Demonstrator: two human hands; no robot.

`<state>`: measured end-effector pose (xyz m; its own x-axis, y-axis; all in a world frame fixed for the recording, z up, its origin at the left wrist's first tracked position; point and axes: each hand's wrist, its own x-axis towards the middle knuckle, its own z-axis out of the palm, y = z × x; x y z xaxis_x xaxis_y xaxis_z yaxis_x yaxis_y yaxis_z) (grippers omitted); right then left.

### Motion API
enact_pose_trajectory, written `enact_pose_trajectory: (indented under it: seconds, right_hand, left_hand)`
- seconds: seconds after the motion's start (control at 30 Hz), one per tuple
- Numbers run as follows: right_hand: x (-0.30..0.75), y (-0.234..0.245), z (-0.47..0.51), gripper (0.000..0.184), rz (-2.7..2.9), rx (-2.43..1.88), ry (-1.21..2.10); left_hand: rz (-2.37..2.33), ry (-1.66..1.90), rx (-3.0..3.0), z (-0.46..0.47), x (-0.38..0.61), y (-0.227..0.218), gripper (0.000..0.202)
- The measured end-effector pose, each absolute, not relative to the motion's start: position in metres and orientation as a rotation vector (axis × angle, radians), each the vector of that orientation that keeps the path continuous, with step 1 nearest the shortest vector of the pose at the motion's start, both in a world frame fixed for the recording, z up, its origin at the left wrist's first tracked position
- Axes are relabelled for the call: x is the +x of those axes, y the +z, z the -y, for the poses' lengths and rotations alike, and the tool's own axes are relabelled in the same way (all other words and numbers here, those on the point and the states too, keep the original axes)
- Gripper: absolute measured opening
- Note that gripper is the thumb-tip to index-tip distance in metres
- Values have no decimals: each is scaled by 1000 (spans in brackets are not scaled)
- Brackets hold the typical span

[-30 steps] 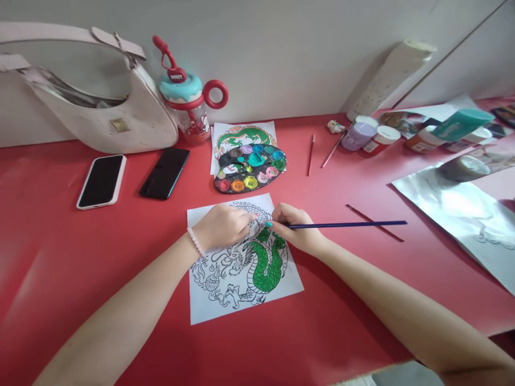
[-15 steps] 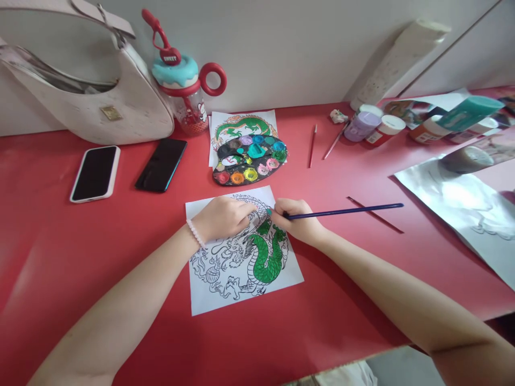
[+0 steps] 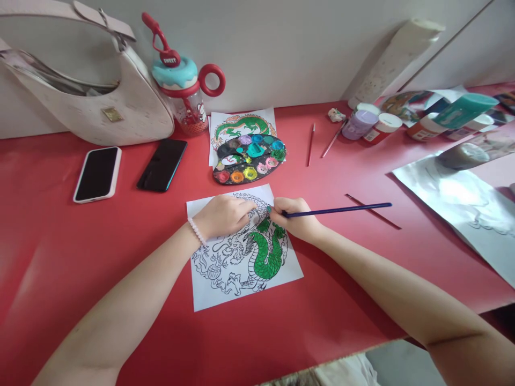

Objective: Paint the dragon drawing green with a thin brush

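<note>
A sheet of white paper with a black-line dragon drawing (image 3: 225,292) lies in front of me, the dragon's lower coil painted green. On its upper left part rests my left hand (image 3: 227,215), fingers stretched to the right across the sheet and a beaded bracelet on the wrist. My right hand (image 3: 295,217) is closed around a dark blue paintbrush (image 3: 346,210) at the sheet's upper right. The brush handle points right; its tip is hidden by my fingers. Just beyond the sheet sits a paint palette (image 3: 231,182) with several colours, partly covering another dragon picture (image 3: 241,124).
Two phones (image 3: 97,174) (image 3: 163,165) lie at the left, near a white handbag (image 3: 132,118) and a cup (image 3: 187,102). Several thin brushes (image 3: 374,212) lie to the right. Paint jars (image 3: 360,124) and a silvery sheet (image 3: 454,198) are farther right on the red table (image 3: 153,327).
The view has shifted slightly. The brush handle has tilted a little and its far end sits slightly more to the left; both hands keep nearly the same place on the sheet.
</note>
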<state>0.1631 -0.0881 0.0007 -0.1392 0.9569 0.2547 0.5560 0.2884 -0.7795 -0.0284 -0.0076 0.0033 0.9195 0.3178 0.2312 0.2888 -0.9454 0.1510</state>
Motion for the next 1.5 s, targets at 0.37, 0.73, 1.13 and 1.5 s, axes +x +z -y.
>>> enact_pose_trajectory:
  seconds: [0.37,0.73,1.13,1.5]
  right_hand:
    - [164,0,88,29,1816,-1370,666]
    - [164,-1,88,28,1811,-1361,686]
    - [164,-1,87,29,1788,-1365,697]
    - [164,-1,87,28,1770,-1358,731]
  left_hand:
    - [-519,384,2831,6,-28,4,30]
    - [-750,629,2333,-2,-33,11,30]
    - [-797,687,2422,-3,-32,11,26]
    - [-894,587,2311,-2,-30,14,23]
